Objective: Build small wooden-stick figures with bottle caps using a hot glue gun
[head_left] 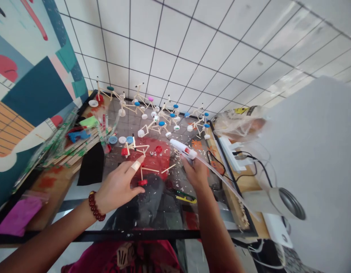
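My left hand (117,185) is stretched over the tabletop, index finger and thumb apart. Its index fingertip is at the lower end of a small wooden-stick frame (140,146) with a red bottle cap (124,151); whether it touches is hard to tell. A second stick piece (150,170) stands by the thumb on another red cap (142,182). In my right hand (197,174) is a white hot glue gun (184,149), its nozzle pointing up and left, with a long glue stick (220,176) out of its rear. A loose red cap (158,149) and a short stick (168,169) lie between the hands.
Several stick-and-cap models (161,124) stand along the back. Blue caps (113,140) and bundled sticks (70,153) lie left. A green-and-yellow cutter (186,197) is near the right forearm. A power strip (233,153), cables and a lamp (277,203) line the right side.
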Available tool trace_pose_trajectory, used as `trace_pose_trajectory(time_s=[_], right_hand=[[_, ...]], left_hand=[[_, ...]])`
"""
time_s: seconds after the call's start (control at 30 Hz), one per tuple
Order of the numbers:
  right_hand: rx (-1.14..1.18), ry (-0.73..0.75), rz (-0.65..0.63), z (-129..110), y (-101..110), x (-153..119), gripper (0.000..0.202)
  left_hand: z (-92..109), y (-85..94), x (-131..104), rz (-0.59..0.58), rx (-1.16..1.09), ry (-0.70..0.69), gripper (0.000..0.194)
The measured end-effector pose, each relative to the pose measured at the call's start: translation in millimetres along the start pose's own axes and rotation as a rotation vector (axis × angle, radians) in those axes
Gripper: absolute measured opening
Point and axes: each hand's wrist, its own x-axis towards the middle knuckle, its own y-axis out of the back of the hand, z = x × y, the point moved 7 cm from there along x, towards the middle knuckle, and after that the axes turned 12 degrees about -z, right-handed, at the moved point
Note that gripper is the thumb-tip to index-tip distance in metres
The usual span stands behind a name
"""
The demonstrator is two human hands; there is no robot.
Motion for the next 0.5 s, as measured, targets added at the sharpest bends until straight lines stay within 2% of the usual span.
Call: trace_pose_trajectory(time_s=[0.07, 0.13, 0.23, 0.33, 0.5], right_hand=[[0.140, 0.005, -0.094, 0, 2, -20, 0.028], [0.243, 0.047, -0.249, -4, -5, -36, 0.029], [0.259, 0.092, -0.423, -10, -19, -53, 0.031], [0.204, 0.133, -0.455, -17, -29, -60, 0.032], [0.103, 0.226, -0.443, -28, -40, -64, 0.026]], left_hand=[[-5, -6.8, -3, -0.020, -0.042, 0.027, 0.107], [-11, -15.9, -6, -0.022, -0.077, 0.045, 0.111], [-20, -26.7, -6, 0.004, -0.135, 0.064, 0.113], [-26, -30.2, -5, 0.031, -0.235, 0.085, 0.117], [-29, -31.4, -2, -0.009, -0.347, 0.106, 0.117]])
